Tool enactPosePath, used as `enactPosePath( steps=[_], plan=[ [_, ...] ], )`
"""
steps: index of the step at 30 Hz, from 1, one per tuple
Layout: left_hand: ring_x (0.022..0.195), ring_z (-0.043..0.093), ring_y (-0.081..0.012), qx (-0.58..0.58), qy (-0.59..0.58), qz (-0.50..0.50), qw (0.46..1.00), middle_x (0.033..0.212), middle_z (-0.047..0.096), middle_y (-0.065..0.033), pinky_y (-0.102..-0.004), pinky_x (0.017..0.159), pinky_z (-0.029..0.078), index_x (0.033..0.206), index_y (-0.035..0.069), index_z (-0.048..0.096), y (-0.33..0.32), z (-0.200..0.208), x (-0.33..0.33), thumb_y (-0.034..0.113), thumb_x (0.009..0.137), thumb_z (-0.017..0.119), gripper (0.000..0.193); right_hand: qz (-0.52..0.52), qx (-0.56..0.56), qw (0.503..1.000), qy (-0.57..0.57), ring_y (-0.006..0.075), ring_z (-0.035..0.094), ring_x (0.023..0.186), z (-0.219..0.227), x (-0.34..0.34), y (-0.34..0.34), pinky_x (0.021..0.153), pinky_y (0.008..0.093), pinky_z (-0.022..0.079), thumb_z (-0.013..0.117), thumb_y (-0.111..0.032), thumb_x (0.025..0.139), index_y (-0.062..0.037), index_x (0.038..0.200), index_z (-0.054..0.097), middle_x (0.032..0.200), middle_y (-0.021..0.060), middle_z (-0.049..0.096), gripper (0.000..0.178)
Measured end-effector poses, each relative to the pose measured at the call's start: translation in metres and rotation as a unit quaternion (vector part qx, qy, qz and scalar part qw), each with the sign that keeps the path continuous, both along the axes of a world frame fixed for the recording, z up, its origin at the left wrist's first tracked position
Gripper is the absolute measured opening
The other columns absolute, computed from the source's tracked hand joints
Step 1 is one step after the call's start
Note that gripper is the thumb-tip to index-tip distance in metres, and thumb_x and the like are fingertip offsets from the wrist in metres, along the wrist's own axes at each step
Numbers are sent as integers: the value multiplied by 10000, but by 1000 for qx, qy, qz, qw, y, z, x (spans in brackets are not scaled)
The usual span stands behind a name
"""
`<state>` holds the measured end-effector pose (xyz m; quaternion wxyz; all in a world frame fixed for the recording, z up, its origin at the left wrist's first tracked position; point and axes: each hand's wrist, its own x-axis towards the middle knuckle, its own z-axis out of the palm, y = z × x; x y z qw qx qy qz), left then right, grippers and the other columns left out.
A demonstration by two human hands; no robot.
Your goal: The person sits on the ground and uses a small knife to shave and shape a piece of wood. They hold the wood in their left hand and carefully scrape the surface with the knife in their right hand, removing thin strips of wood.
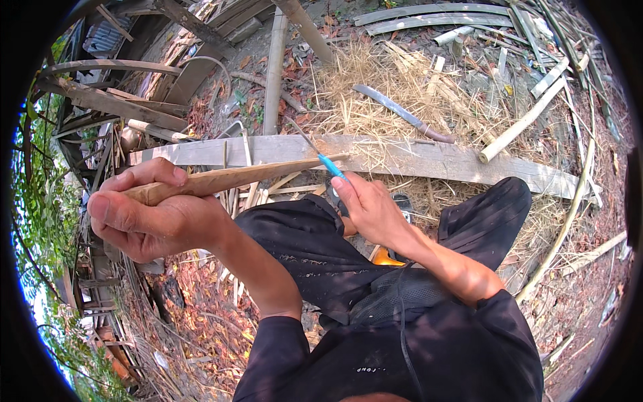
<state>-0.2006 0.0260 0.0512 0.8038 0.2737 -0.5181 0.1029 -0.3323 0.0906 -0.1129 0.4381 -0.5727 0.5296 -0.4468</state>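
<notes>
My left hand (151,218) grips the thick end of a long brown bamboo stick (231,178), which runs to the right and tapers to a thin tip above a grey plank (462,163). My right hand (370,208) holds a small knife with a blue handle (331,165); its thin blade lies against the stick near the tip. Both hands are above my knees in black trousers (315,248).
A large curved machete (402,112) lies on dry straw behind the plank. Bamboo poles (273,70), split strips and shavings lie all around. Scrap boards are stacked at the upper left, dry leaves cover the ground, and an orange object (388,257) shows between my legs.
</notes>
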Motion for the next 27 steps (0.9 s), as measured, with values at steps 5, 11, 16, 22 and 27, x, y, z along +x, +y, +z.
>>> enactPosePath(
  steps=[5, 11, 16, 22, 27],
  plan=[
    [345, 395, -92, 2, -6, 10, 1000, 481, 433, -57, -198, 362, 347, 730, 40, 414, 2, -3, 2, 338, 969, 433, 382, 64, -104, 992, -14, 423, 513, 533, 63, 14, 12, 508, 461, 386, 474, -264, 948, 12, 830, 491, 535, 207, 470, 300],
    [362, 404, -107, 5, 10, 31, 999, 517, 440, -64, -213, 374, 360, 728, 27, 406, 6, -2, 3, 295, 966, 456, 362, -47, 29, 985, 162, 486, 572, 668, -79, 15, -9, 631, 524, 460, 374, -359, 962, 69, 802, 566, 648, 292, 577, 497],
    [382, 416, -110, -13, 4, -5, 1000, 551, 423, -58, -214, 383, 370, 732, 21, 398, -2, -3, 6, 277, 967, 456, 352, -30, 162, 967, 193, 458, 586, 746, -147, -23, 2, 675, 487, 450, 367, -377, 962, 57, 873, 602, 732, 266, 606, 501],
    [391, 419, -102, -11, -11, 6, 1000, 560, 426, -63, -211, 381, 368, 754, 24, 399, 0, -1, -4, 284, 969, 450, 341, 29, 1, 999, -19, 409, 548, 551, 16, -4, 8, 520, 460, 398, 433, -321, 956, 22, 816, 540, 545, 214, 521, 385],
    [425, 430, -114, 7, 17, 22, 1000, 559, 427, -67, -215, 406, 353, 787, 16, 415, 3, -4, -6, 308, 957, 477, 344, 52, -305, 951, 22, 397, 558, 504, 68, 22, 25, 455, 470, 423, 497, -248, 935, 47, 844, 513, 507, 214, 517, 309]
  ],
)
